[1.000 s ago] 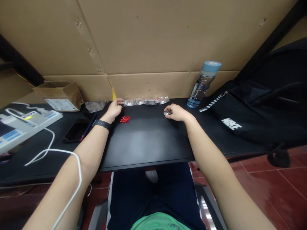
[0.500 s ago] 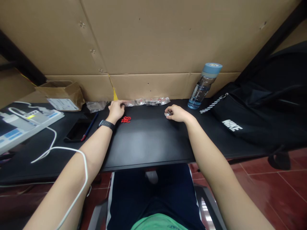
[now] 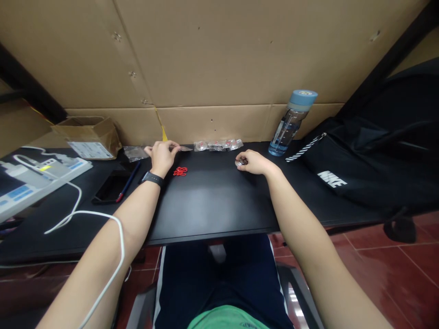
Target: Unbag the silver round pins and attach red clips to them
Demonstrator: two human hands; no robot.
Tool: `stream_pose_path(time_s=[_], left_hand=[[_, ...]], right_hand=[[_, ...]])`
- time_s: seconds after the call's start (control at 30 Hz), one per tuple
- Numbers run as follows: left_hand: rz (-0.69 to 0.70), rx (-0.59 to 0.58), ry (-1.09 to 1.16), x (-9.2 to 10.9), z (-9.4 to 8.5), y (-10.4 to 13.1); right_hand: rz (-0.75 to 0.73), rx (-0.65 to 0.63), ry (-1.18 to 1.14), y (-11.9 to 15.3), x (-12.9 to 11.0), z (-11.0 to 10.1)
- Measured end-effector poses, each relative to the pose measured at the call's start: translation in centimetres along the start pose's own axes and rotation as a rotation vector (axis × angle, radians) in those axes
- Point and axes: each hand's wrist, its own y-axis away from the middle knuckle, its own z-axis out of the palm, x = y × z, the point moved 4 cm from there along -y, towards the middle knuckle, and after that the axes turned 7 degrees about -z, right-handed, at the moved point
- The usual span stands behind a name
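Note:
My left hand (image 3: 163,156), with a dark watch band on its wrist, is closed on the edge of a small clear plastic packet (image 3: 185,148) at the back of the black desk. Beside that packet lies a row of similar clear packets (image 3: 219,145) with bits of red inside, along the cardboard wall. Just in front of my left hand is a little pile of thin red loops (image 3: 180,171). Over the right half of the desk, my right hand (image 3: 254,162) has its fingers curled round a small shiny silvery object (image 3: 240,162), largely hidden by the fingers.
A water bottle (image 3: 291,125) and a black bag (image 3: 363,169) stand on the right. To the left are a cardboard box (image 3: 91,137), an empty-looking clear bag (image 3: 135,153), a phone (image 3: 108,186), a pen (image 3: 128,182) and a power strip (image 3: 44,180). A white cable (image 3: 120,228) crosses my left forearm.
My left hand has shifted slightly left and drawn the leftmost packet away from the row, leaving a gap. My right hand has stayed in place.

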Motion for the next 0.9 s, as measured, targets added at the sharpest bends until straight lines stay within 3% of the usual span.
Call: stream_pose_path(time_s=[0.13,0.2,0.37,0.5,0.9], left_hand=[[-0.008,0.022,0.009,1.1,-0.5,0.3],[0.018,0.018,0.037,2.3,-0.8,1.1],[0.137,-0.016,0.115,6.4,-1.1,4.2],[0.218,-0.044,0.145,9.0,-1.4,6.4],[0.214,-0.172,0.321,11.3,-1.4,8.7]], right_hand=[[-0.14,0.268,-0.045,0.0,-1.4,-1.1],[-0.244,0.324,-0.132,0.0,-2.8,-1.3],[-0.407,0.307,-0.326,0.2,-6.8,-0.2],[-0.468,0.344,-0.373,0.2,-8.5,0.7],[-0.466,0.321,-0.334,-0.1,-8.1,1.2]])
